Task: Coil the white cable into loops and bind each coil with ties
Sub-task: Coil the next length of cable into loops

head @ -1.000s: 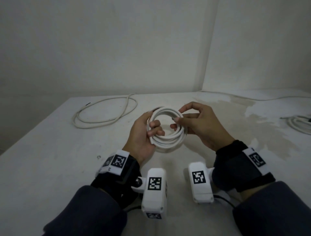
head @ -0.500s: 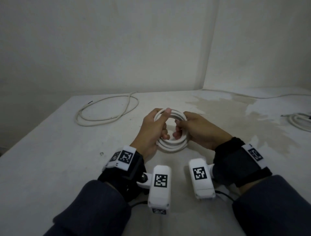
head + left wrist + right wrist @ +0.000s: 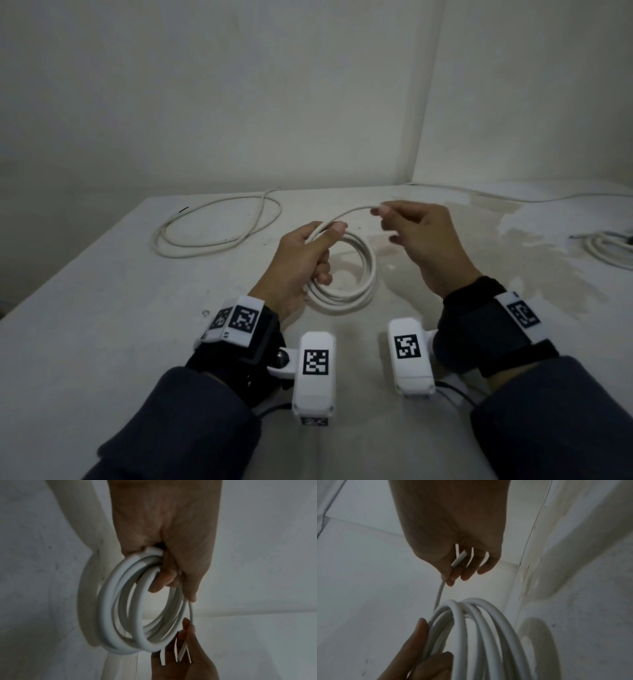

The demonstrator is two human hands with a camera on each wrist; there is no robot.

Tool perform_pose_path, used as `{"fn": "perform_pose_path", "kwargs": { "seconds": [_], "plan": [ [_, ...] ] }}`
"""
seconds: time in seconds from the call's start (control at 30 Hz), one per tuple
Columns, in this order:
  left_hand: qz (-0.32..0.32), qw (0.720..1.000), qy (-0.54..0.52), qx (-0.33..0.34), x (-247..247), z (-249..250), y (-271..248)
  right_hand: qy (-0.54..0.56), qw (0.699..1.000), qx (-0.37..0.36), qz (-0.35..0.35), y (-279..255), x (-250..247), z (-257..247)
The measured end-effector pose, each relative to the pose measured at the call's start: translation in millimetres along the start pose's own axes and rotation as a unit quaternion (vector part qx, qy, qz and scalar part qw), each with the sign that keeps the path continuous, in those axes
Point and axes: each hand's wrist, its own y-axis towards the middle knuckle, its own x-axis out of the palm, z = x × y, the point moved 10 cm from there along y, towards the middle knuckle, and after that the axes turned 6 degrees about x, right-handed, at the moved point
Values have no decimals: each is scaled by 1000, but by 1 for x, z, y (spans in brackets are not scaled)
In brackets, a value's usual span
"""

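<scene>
White table (image 3: 102,342), corner walls; left hand (image 3: 294,267) grips coil (image 3: 356,284), right hand (image 3: 421,240) pinches its end.

We see a white cable coil (image 3: 356,274), a white desk (image 3: 102,325) with darker blotches toward its right edge, black-and-white checkered tags (image 3: 315,361) on white blocks, dark sleeves (image 3: 178,428).

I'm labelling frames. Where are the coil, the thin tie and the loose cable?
coil (image 3: 366,274), head view, right side of loops.
tie (image 3: 352,211), head view, mid-span between hands.
loose cable (image 3: 219,241), head view, near edge.
</scene>
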Motion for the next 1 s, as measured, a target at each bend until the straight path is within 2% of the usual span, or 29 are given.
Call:
{"fn": "perform_pose_path", "kwargs": {
  "seconds": [0.13, 0.3, 0.43, 0.5, 0.57, 0.7, 0.87, 1.0],
  "plan": [
    [-45, 997, 66, 17, 12, 5, -3, 21, 997, -39, 68, 0, -17, -8],
    [-70, 994, 85, 8, 18, 4, -6, 57, 985, -61, 153, 1, -38, -12],
    [-73, 994, 82, 13, 20, 5, -6, 79, 979, -36, 183, 1, -45, -5],
    [-46, 998, 36, 14, 11, 8, -4, 80, 986, 14, 143, 3, -37, 5],
    [-6, 999, -38, 10, -3, 11, -2, 64, 993, 70, 69, 3, -20, 13],
    [74, 989, -126, 6, -27, 12, 1, 6, 990, 128, -54, -5, 10, 21],
    [129, 980, -150, 7, -32, 10, 1, 35, 977, 167, -125, -15, 29, 25],
    [158, 971, -179, -17, -33, -2, -2, 44, 977, 167, -127, -19, 32, 23]
  ]
}}
